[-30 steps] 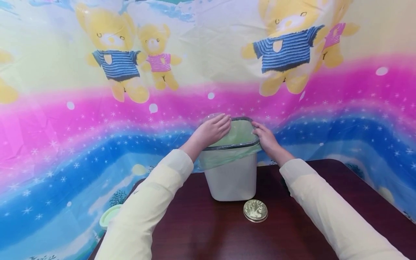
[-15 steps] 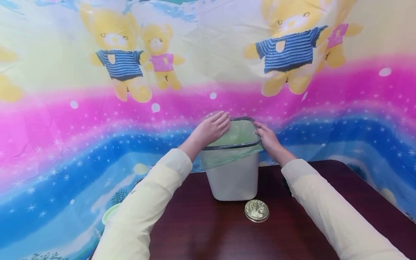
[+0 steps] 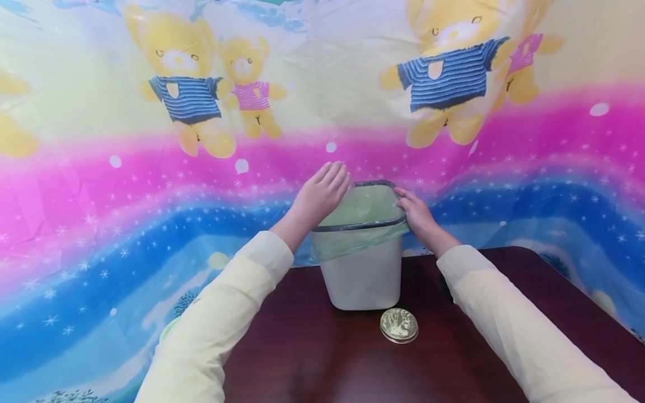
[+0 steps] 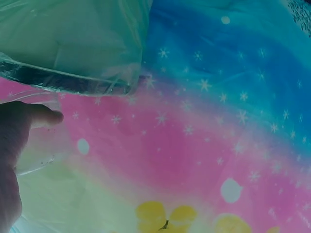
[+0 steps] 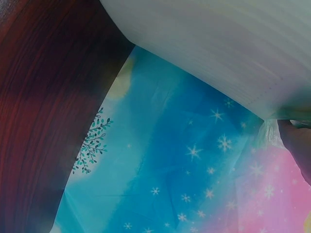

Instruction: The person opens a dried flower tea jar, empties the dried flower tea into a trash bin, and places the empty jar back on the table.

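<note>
A white trash can [image 3: 363, 280] stands on the table, lined with a pale green plastic bag [image 3: 353, 243] folded over its dark rim [image 3: 365, 225]. My left hand [image 3: 322, 193] is raised at the can's left side, its back toward the head camera. In the left wrist view its thumb lies against a clear, cup-like plastic container [image 4: 46, 141], close by the bag-covered rim. The head view hides this container behind the hand. My right hand [image 3: 417, 215] grips the can's right rim and the bag; in the right wrist view fingers [image 5: 294, 141] pinch the bag's edge there.
A round, shiny metallic tin or lid [image 3: 399, 324] lies in front of the can on the dark wooden table [image 3: 312, 358]. A pale green rim [image 3: 168, 329] peeks out beside the left sleeve. A bear-print curtain [image 3: 312, 101] hangs close behind.
My left hand has moved up and slightly left, away from the can's rim. The clear container that showed above it has dropped from the head view. The right hand keeps its hold.
</note>
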Demonstrator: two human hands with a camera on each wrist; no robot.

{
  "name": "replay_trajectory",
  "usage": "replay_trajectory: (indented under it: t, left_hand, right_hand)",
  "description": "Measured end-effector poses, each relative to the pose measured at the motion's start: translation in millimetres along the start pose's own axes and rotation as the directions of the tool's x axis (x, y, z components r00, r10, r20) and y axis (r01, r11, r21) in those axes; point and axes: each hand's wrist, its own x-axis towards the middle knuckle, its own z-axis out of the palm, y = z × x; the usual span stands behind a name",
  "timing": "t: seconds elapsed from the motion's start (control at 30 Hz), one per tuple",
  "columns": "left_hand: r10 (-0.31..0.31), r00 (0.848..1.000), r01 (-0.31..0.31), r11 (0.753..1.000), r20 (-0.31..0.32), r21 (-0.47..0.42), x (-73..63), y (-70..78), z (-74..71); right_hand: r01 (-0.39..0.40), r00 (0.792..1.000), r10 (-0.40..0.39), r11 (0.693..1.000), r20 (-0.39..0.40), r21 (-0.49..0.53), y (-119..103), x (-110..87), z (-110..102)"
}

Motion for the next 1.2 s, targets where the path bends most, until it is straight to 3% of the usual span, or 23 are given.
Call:
replay_trajectory:
  t: [0.13,0.3,0.5,0.63,0.83,0.93,1.1,1.2]
  left_hand:
    - [-0.068,0.997,0.071,0.992,0.028,-0.102,-2.6,-2.2,-1.4]
    - [-0.145,0.989,0.148,0.962,0.033,-0.231,-7.3,-6.3,-2.0]
    - [-0.244,0.969,0.241,0.887,0.044,-0.393,-10.7,-8.8,-1.8]
    - [-0.321,0.944,0.313,0.799,0.076,-0.513,-13.1,-8.5,-0.4]
    - [-0.424,0.893,0.403,0.61,0.149,-0.683,-20.4,-8.3,-0.3]
    - [-0.457,0.869,0.437,0.526,0.191,-0.729,-24.9,-9.0,-0.8]
    - [-0.501,0.831,0.476,0.412,0.243,-0.777,-32.0,-10.6,-0.8]
    - [-0.53,0.802,0.485,0.308,0.276,-0.818,-35.9,-11.1,-0.1]
  right_hand:
    - [0.011,1.0,-0.012,1.0,-0.01,-0.019,15.1,12.0,-2.8]
    - [0.021,1.0,-0.021,0.999,-0.009,-0.037,15.9,12.1,-1.8]
    - [0.024,1.0,-0.025,0.999,-0.008,-0.035,13.8,11.2,-2.0]
    - [0.03,1.0,-0.031,0.999,-0.008,-0.033,14.3,11.7,-2.8]
    - [0.03,1.0,-0.03,0.999,-0.009,-0.022,15.2,11.9,-3.3]
    - [0.027,1.0,-0.027,0.999,-0.008,-0.02,15.5,11.9,-3.2]
    - [0.035,0.999,-0.036,0.999,-0.015,-0.035,15.8,12.5,-3.6]
    - [0.036,0.999,-0.037,0.999,-0.021,-0.04,15.7,13.0,-3.8]
